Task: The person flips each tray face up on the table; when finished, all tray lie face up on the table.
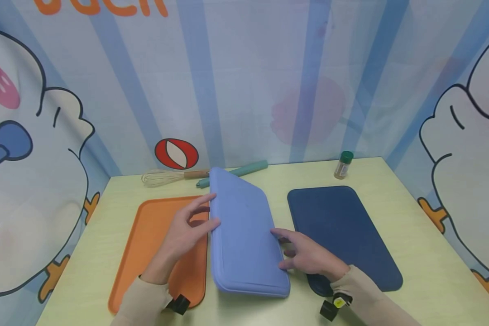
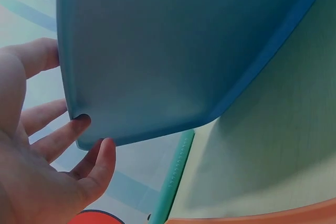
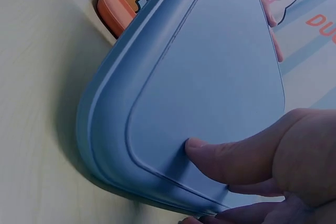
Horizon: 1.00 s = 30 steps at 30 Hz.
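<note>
A light blue tray (image 1: 244,231) is held tilted in the middle, its left long side raised and its ridged underside facing the head camera. My left hand (image 1: 185,231) grips the raised left edge; in the left wrist view, fingertips (image 2: 81,121) come over the rim onto the tray's inner face. The lower right edge is in my right hand (image 1: 305,253), whose thumb (image 3: 226,158) presses on the underside while other fingers go beneath the rim, partly hidden. An orange tray (image 1: 155,240) lies under my left forearm, and a navy tray (image 1: 338,226) lies beside my right hand.
Along the back of the table lie a whisk (image 1: 163,178) and a teal rolling pin (image 1: 248,169), partly behind the raised tray. A green-capped spice jar (image 1: 343,165) stands at the back right. A dark rounded object (image 1: 319,285) shows below my right wrist.
</note>
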Available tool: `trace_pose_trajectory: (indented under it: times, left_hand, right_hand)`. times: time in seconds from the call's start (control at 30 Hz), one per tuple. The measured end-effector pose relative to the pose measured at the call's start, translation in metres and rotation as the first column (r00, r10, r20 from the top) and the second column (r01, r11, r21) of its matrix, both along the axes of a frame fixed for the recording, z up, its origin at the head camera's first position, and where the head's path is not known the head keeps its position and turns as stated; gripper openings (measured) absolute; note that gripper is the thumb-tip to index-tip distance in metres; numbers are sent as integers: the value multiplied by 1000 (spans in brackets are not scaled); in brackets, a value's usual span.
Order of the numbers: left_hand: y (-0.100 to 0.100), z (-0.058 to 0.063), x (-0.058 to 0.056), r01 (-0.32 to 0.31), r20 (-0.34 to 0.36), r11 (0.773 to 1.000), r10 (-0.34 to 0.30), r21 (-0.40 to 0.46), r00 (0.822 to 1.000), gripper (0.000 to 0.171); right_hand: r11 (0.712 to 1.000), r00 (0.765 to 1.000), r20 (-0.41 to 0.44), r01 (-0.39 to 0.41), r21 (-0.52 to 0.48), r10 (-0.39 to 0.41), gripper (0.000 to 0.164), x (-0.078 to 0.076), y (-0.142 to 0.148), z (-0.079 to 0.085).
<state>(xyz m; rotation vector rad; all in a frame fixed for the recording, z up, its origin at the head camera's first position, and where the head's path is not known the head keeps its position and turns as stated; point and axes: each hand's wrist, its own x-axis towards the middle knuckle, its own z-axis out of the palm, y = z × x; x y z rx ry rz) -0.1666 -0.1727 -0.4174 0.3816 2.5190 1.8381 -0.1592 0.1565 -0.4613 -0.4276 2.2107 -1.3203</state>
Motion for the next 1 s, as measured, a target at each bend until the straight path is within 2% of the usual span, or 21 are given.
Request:
trace_pose_trajectory:
  times: [0.1, 0.33, 0.6, 1.0]
  left_hand:
    - [1, 1, 0, -1, -11, 1000, 1, -9, 1000, 60]
    - [4, 5, -1, -7, -29, 1000, 7, -8, 1000, 59]
    - [8, 9, -4, -23, -58, 1000, 24, 18, 998, 50]
    - [15, 14, -7, -8, -88, 998, 13, 54, 996, 50]
  right_hand:
    - [1000, 1000, -18, -6, 1, 6, 86, -2, 0, 0]
    - [999, 991, -132, -16, 43, 22, 79, -8, -3, 5]
    - [998, 982, -184, -54, -30, 48, 72, -11, -12, 30]
    - [979, 969, -215, -153, -136, 122, 69, -9, -34, 67]
